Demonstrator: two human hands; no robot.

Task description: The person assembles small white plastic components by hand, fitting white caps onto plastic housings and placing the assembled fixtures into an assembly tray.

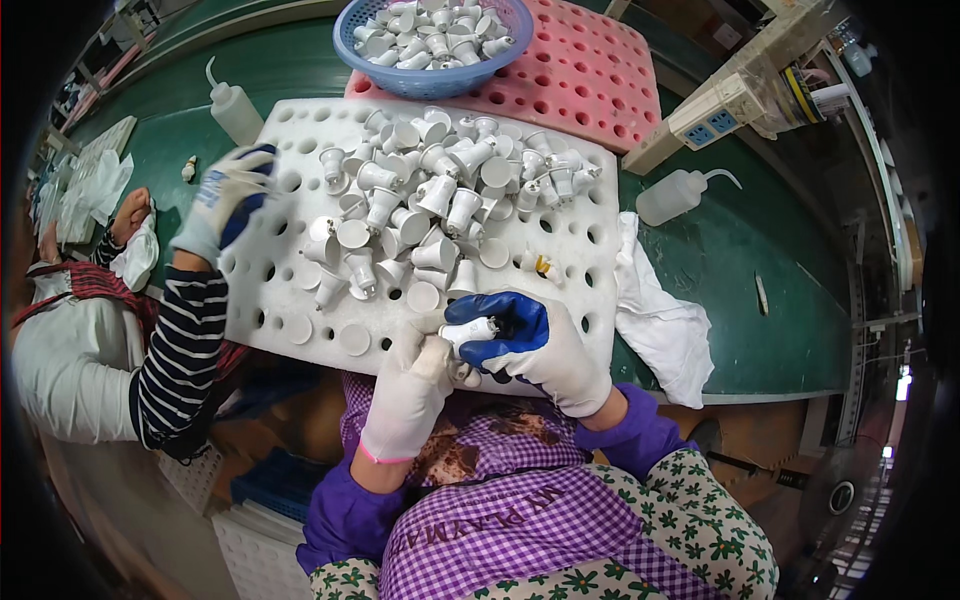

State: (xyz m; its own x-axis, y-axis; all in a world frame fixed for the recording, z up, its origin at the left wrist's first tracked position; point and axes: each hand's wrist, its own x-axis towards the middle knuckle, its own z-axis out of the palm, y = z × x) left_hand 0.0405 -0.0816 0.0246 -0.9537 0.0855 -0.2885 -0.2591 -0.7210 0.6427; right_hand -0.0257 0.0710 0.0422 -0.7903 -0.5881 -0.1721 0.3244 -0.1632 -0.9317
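Observation:
In front of my body, at the near edge of a white perforated foam board (580,330), both gloved hands meet around one white cup-shaped lamp housing (468,332). Its narrow end points right. My left hand (410,375), in a white glove with a pink edge, is closed on the housing's wide end. Blue-coated fingers of my right hand (540,345) wrap its narrow end. Similar white lamp housings (437,195) lie in a loose heap on the board, some with metal pins showing. Flat white discs (355,339) lie near the board's front edge.
A blue basket (345,45) full of housings stands on a pink perforated board (600,70). Squeeze bottles stand left (236,115) and right (672,197). A white cloth (665,320) lies right. From the left, a co-worker's gloved hand (225,205) reaches over the board.

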